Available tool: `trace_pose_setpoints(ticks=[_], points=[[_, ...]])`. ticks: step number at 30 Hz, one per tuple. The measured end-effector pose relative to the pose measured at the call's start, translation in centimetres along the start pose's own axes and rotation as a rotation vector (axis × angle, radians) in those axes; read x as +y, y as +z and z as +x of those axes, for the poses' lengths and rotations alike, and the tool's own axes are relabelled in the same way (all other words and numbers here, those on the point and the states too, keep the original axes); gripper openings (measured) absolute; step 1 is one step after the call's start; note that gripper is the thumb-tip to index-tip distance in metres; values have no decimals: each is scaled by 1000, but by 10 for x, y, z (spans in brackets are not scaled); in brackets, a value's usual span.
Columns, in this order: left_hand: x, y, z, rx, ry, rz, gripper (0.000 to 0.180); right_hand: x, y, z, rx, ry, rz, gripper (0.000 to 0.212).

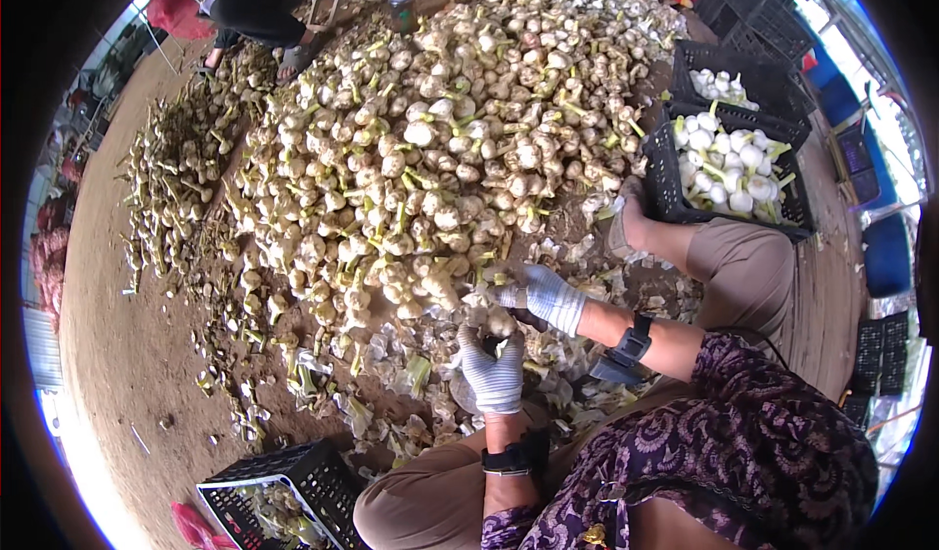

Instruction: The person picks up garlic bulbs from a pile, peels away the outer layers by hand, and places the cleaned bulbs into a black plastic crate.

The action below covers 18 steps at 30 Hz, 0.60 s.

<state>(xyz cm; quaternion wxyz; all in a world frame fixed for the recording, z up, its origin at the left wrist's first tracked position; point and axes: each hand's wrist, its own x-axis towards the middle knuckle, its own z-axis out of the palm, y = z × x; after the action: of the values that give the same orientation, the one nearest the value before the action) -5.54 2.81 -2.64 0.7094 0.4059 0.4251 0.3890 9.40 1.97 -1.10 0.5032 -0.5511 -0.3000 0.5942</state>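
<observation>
Head view: a garlic bulb [501,323] is between the person's two gloved hands, low over the near edge of a big heap of unpeeled garlic [430,159]. The left hand [492,374], in a grey-and-white striped glove, is curled around the bulb from below, its thumb against it. The right hand [550,298] reaches in from the right with bent fingers close to the bulb; I cannot tell whether it grips anything. Papery garlic skins [421,369] litter the ground around the hands. Beside the person's right foot, a black plastic crate [665,174] holds cleaned white bulbs with green stems, and a second black crate [680,66] with fewer bulbs stands behind it. At lower left is another black crate [337,491] containing scraps. Beyond the heap, near a lidded cup [402,10], a co-worker's dark-trousered leg [264,7] shows.
</observation>
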Motion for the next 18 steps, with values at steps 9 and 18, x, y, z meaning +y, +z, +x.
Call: trace_pose_setpoints(ticks=[9, 18], points=[[-16, 4, -13, -49, 613, 869, 47, 20, -5, -22, 205, 111, 201, 33], [10, 22, -15, -117, 655, 878, 50, -1, -19, -34, 118, -56, 188, 41]])
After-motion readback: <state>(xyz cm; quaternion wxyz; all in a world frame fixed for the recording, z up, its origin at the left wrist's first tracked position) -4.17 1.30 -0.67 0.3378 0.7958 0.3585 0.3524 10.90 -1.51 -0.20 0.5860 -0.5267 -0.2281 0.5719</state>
